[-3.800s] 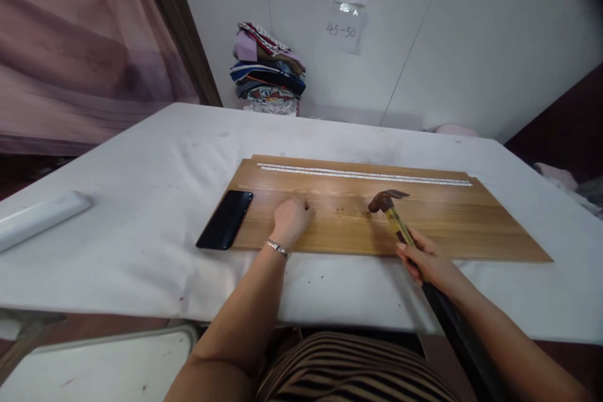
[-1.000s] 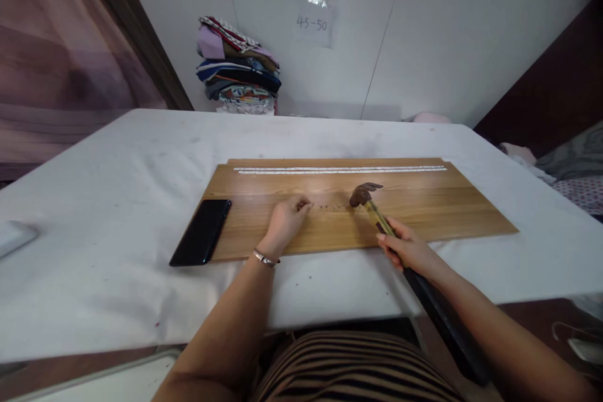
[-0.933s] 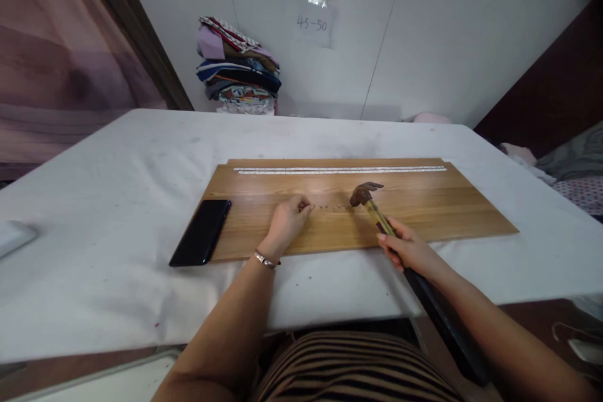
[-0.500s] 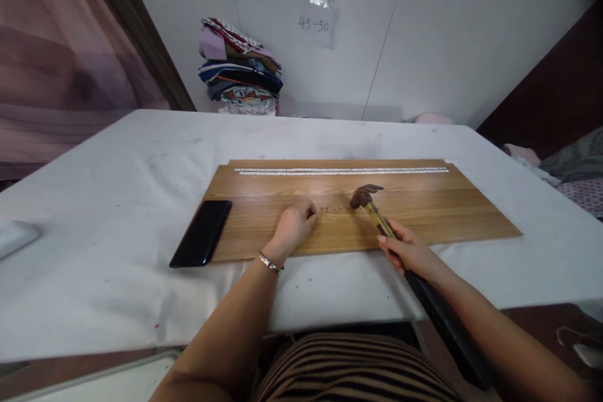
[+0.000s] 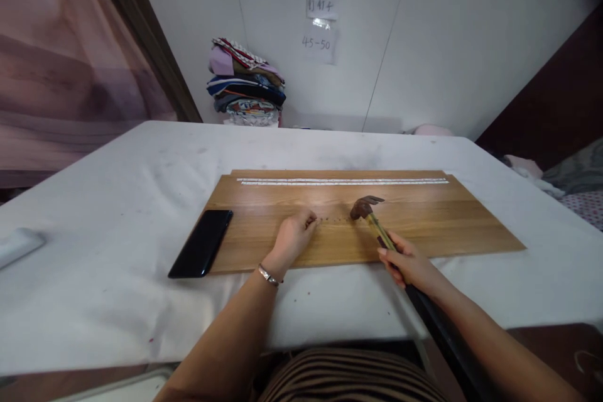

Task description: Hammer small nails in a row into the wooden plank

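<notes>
A long wooden board lies on the white-covered table. My left hand rests on the board with its fingers curled and pinched together at the left end of a short row of small nails; what the fingertips pinch is too small to make out. My right hand is wrapped round the yellow handle of a claw hammer. The rusty hammer head sits low over the board at the right end of the nail row.
A black phone lies half on the board's left end. A thin white strip runs along the board's far edge. A stack of folded clothes stands by the wall. A white object sits at the table's left edge.
My left hand has slid slightly right along the board toward the nail row. The hammer head has stayed near the row's right end. The camera has tilted a little.
</notes>
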Motion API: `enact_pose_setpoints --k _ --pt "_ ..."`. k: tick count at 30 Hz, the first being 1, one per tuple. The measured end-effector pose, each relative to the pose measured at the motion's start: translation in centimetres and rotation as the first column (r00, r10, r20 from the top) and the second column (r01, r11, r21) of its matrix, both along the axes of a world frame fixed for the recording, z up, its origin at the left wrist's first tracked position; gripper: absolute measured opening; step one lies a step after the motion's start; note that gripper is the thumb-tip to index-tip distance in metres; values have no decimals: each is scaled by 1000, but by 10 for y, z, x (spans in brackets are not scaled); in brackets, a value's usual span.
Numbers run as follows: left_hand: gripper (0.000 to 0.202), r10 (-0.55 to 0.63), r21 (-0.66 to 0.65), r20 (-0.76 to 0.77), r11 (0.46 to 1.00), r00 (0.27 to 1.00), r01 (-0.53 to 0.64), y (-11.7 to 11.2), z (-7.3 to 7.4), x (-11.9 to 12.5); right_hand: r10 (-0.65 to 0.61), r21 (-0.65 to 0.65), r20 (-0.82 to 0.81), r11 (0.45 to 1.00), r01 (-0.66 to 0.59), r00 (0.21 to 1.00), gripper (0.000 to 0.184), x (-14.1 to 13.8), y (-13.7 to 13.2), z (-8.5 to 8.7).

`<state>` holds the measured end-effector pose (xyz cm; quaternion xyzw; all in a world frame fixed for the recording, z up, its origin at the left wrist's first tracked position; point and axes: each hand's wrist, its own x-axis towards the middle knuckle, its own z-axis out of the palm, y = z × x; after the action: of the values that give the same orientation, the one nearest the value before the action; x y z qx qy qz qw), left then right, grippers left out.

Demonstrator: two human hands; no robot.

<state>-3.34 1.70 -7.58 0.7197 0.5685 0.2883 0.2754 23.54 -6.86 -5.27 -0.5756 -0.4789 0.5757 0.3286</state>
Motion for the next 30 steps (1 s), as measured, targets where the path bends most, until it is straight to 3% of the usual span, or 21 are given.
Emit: enact_pose_setpoints --k 5,10,18,30 --pt "19 -54 24 6 998 999 54 0 1 -1 -4 -5 -3 1000 4 1000 37 0 -1 1" --pt "26 -51 33 13 998 999 51 3 -4 -3 -9 21 -33 1000 10 999 32 -5 -1 7" --pt "33 -12 71 -40 997 999 15 7 -6 -5 15 48 -52 999 -12 999 34 -5 3 0" --pt "36 38 147 135 987 990 -58 11 -14 -6 10 63 -77 998 -5 997 28 -5 5 0"
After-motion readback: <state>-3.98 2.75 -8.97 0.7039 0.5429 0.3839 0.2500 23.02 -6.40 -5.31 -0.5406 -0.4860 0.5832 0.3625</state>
